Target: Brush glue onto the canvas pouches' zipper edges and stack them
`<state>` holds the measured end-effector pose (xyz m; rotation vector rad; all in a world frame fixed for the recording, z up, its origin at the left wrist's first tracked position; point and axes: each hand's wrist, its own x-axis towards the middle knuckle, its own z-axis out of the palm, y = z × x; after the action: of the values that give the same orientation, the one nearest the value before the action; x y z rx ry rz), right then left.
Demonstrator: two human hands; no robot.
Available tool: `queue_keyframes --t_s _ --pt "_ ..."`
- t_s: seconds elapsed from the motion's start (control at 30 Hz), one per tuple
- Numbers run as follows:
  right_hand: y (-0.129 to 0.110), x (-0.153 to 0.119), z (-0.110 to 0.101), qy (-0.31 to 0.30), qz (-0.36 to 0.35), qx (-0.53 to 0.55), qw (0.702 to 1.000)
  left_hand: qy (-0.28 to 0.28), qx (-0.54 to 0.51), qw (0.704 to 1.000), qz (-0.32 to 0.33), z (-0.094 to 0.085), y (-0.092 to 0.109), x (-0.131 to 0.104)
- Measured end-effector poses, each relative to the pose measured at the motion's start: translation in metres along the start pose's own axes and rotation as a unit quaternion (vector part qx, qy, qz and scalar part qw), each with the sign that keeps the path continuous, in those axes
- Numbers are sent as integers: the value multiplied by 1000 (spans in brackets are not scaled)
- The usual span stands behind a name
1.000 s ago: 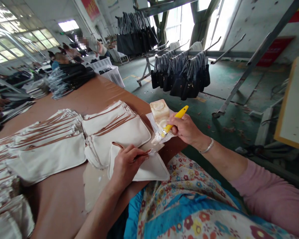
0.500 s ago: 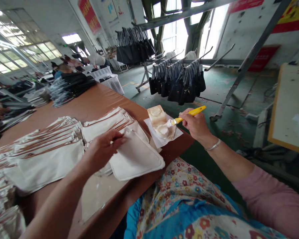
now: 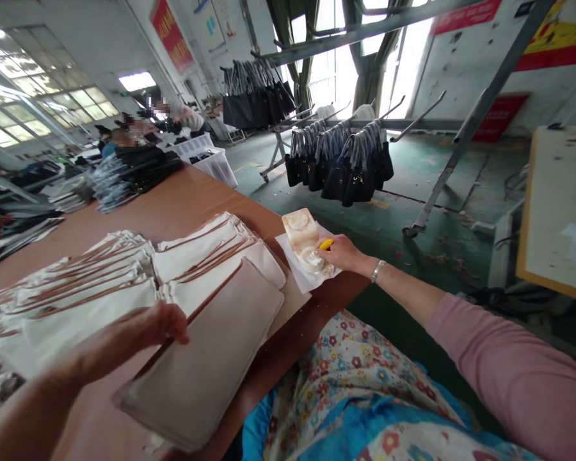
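Between the fingers of my left hand is the brown-trimmed edge of a flat white fabric piece, tilted over the table's front edge. My right hand is closed on the yellow-handled brush, whose bristles are hidden. It is at a glue container with white paste, lying on a white sheet at the table corner. White pieces with brown edges lie stacked beyond my left hand, and more overlapping rows spread to the left.
The brown table carries dark bundles at its far end. Black bags hang on a metal rack beyond the corner. A pale table stands at right. People sit at the far left, near a white crate.
My left hand has moved left and nearer, and the fabric piece has swung out lengthwise. My right hand has moved left, over the glue container, with the brush.
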<state>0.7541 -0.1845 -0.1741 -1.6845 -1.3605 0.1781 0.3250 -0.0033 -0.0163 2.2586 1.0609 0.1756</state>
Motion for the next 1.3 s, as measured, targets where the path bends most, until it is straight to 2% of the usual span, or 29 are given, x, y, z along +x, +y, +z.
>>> queue_keyframes --t_s 0.07,0.1,0.13,0.23,0.27,0.37,0.47,0.6,0.67,0.77,0.83,0.9,1.0,1.13,1.2,1.3 --pt "4 -1 0 -1 -8 -3 1000 -107 -10 993 -46 27 -16 8" --pt "5 -2 -1 2 -14 -4 1000 -128 9 989 -66 40 -24 14" --pt "5 -4 -3 5 -21 -3 1000 -117 45 989 -82 53 -31 22" --pt "-1 -16 -6 -2 -60 2 998 29 180 978 -99 86 -45 48" --pt "-3 -21 -7 -15 -79 6 997 61 202 971 -111 95 -47 56" --pt "-6 -37 -9 -47 -150 9 988 99 216 959 -155 114 -46 74" --pt "-1 -48 -8 -12 -188 6 982 113 199 956 -185 122 -43 84" --pt "-7 -53 -6 -10 -176 15 984 119 146 962 -199 124 -41 87" --pt "-23 -52 -5 12 -137 23 990 114 101 972 -178 126 -38 84" --pt "-59 -45 -3 57 -27 104 993 94 21 988 -121 132 -27 71" --pt "-84 -37 1 73 45 214 973 82 -49 992 -79 137 -16 58" --pt "-105 -28 7 73 72 297 949 80 -140 986 -36 142 -2 44" --pt "-127 -18 17 52 65 349 933 93 -206 974 25 145 19 25" --pt "-141 -11 25 24 26 304 952 97 -174 978 68 148 42 9" --pt "-143 -10 24 44 19 276 960 91 -178 977 77 150 47 5" --pt "-143 -11 16 99 38 289 951 84 -195 973 87 154 49 1"
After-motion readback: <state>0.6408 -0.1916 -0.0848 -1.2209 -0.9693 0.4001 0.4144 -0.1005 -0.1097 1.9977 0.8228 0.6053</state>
